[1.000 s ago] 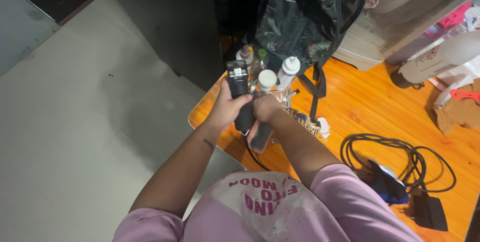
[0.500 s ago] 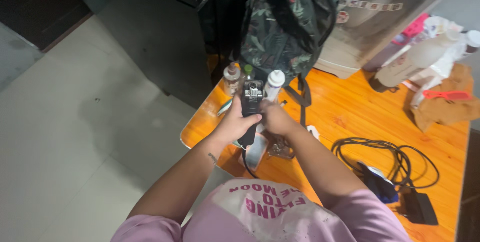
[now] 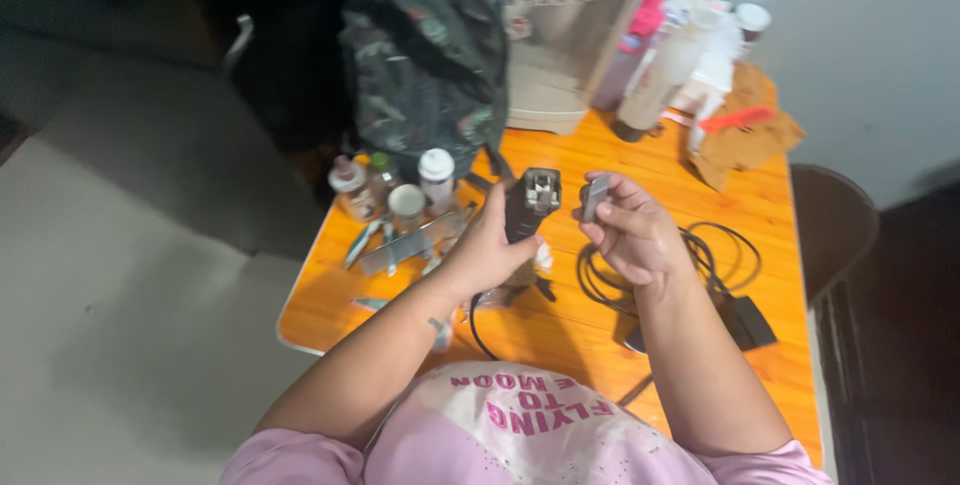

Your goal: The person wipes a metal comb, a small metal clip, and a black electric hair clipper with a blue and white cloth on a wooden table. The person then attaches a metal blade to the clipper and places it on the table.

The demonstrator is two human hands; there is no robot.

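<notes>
Left hand (image 3: 490,250) wrapped tight around black hair clipper (image 3: 528,203) — held upright above orange surface (image 3: 680,185), metal blade end up, cord trailing down. Right hand (image 3: 630,230) closed around small grey blade piece (image 3: 595,197), pinched in fingertips, just beside clipper head, not touching. Coiled black cable (image 3: 720,255) lay beneath right hand.

Black corded clipper (image 3: 527,207) upright; small grey blade piece (image 3: 596,196) beside it.

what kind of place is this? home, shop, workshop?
Probably a room in a home, used as an informal grooming spot. An orange wooden table on a tiled floor carries small bottles, a backpack and a coiled black cable, while the left hand holds a corded hair clipper.
</notes>
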